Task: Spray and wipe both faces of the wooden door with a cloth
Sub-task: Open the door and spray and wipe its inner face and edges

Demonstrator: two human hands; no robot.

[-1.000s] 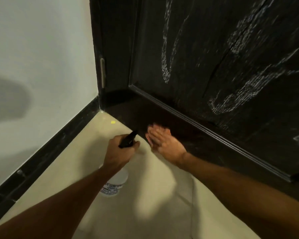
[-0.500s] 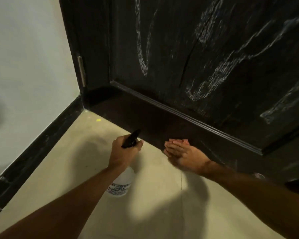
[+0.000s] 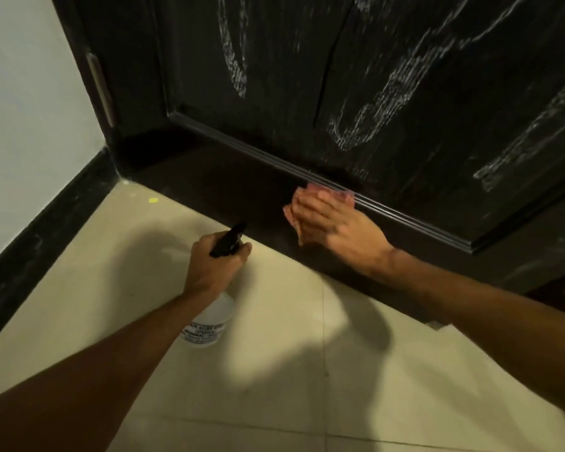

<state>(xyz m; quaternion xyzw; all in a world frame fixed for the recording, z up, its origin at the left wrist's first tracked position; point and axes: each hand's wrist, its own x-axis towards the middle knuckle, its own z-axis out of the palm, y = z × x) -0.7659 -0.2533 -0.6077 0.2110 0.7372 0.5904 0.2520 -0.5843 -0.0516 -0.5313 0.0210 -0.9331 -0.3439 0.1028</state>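
Low, right hand (image 3: 327,223) on cloth (image 3: 347,195), on door (image 3: 307,76) (left hand (image 3: 214,265) round bottle (image 3: 209,324)).

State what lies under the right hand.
A pink cloth, only its top edge showing past the fingers, pressed on the wooden door. The right hand covers the rest.

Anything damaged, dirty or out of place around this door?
Yes. A dark vertical crack runs down the door panel, whitish streaks smear across it, and a small yellow speck lies on the floor near the corner.
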